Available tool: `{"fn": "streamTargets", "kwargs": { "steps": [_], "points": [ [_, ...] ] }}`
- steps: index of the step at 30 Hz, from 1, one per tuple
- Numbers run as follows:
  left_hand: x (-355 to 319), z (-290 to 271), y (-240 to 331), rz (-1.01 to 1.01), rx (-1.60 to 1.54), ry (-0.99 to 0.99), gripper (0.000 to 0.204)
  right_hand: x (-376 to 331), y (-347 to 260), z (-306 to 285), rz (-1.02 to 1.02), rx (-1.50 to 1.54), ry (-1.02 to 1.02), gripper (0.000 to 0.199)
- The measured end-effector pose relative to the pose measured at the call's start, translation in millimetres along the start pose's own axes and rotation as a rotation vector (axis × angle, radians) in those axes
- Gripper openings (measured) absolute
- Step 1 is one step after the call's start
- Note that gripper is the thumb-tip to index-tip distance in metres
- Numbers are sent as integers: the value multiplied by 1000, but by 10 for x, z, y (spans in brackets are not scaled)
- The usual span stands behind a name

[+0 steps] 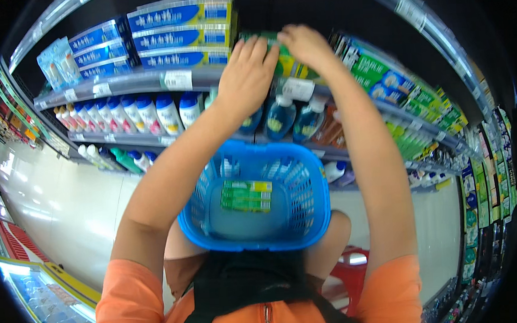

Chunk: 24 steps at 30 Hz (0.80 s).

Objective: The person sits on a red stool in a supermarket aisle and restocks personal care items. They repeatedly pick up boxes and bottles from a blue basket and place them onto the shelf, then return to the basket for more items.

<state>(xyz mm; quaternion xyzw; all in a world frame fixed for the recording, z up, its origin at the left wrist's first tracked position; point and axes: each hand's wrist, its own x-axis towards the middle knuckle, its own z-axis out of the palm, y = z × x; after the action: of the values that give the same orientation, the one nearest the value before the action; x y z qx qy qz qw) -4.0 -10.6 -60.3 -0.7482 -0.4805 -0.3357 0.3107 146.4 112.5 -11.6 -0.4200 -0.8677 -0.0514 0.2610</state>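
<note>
Head view, left hand (245,71) and right hand (306,45) at green boxes (286,63), grips unclear

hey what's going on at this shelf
A person in an orange top has both arms stretched toward a store shelf. The left hand and right hand are at green and yellow packs; whether either grips one is unclear. A blue basket sits by the person's knees, with a few green boxes inside.

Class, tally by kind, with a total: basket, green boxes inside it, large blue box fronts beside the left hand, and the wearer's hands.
Blue basket: 1
Green boxes: 3
Large blue box fronts: 3
Hands: 2 (left hand, right hand)
Total: 9
</note>
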Motion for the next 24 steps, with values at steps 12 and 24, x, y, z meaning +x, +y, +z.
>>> {"fn": "streamTargets", "kwargs": {
  "steps": [12,24],
  "points": [
    [-1947,457,362,-19,-335,-1014,27,-2329,-525,1197,-22,276,-317,22],
    [-3302,1475,488,-434,-402,-1356,45,-3160,-324,2807,271,188,-992,45]
  ]
}}
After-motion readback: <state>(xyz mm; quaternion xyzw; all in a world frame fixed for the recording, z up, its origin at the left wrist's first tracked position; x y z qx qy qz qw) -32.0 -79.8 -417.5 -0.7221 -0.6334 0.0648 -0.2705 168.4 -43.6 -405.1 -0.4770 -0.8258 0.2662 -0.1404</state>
